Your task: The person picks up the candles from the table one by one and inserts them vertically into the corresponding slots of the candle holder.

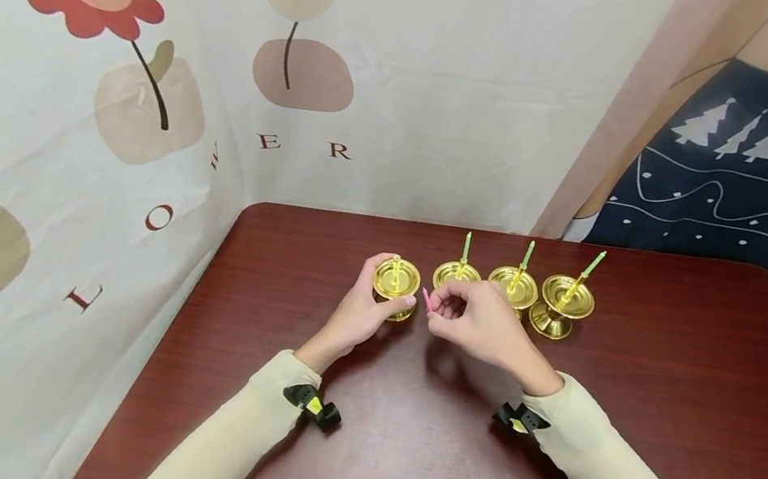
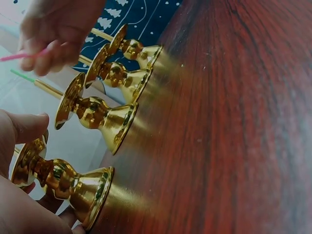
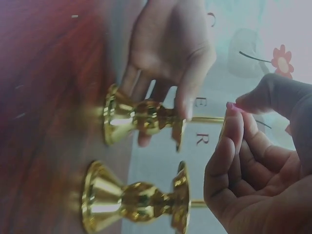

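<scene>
My left hand grips the leftmost brass candle holder, thumb on its dish and the other fingers curled behind it. That holder's base stands on the table, and a thin gold tube rises from its dish. Just to the right, my right hand pinches a small pink candle between thumb and fingertips. In the right wrist view the pink candle mostly hides behind the fingertips, close to the tube's top. The left wrist view shows the pink candle above the row of holders.
Three more brass holders stand in a row to the right, the second holder partly behind my right hand. Each bears a green candle. The dark red table meets a flower-printed cloth at its back edge.
</scene>
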`<state>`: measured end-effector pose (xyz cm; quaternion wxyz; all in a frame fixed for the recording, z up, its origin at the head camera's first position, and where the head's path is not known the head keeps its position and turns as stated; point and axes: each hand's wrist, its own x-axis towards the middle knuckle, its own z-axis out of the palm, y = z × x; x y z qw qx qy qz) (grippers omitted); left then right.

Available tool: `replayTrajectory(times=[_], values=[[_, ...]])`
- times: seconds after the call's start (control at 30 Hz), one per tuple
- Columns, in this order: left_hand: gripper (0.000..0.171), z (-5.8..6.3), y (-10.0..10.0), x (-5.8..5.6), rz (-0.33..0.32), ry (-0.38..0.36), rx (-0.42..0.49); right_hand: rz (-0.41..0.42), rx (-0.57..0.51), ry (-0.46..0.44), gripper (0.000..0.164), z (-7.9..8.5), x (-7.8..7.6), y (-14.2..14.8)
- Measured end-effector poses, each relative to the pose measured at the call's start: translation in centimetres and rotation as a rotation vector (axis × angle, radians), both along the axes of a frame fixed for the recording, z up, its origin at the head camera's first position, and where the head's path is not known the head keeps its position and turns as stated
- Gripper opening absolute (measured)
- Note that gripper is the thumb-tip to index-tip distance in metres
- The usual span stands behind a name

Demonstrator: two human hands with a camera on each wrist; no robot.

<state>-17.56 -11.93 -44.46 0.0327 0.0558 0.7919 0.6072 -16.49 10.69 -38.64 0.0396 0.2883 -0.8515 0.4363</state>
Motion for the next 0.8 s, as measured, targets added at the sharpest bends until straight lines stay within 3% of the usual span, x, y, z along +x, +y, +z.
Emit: replayTrajectory(times=[0.43,0.8], values=[[0.072,0.0,0.4,-0.1,-0.017,0.021,0.011,-0.064,-0.197,0.101,0.01,1.9,-1.9,-3.3],[0.072,0.0,0.3,-0.1,-0.033,0.01,0.012,-0.095,-0.259,0.122,0.009,2.0,-2.9,-4.5]])
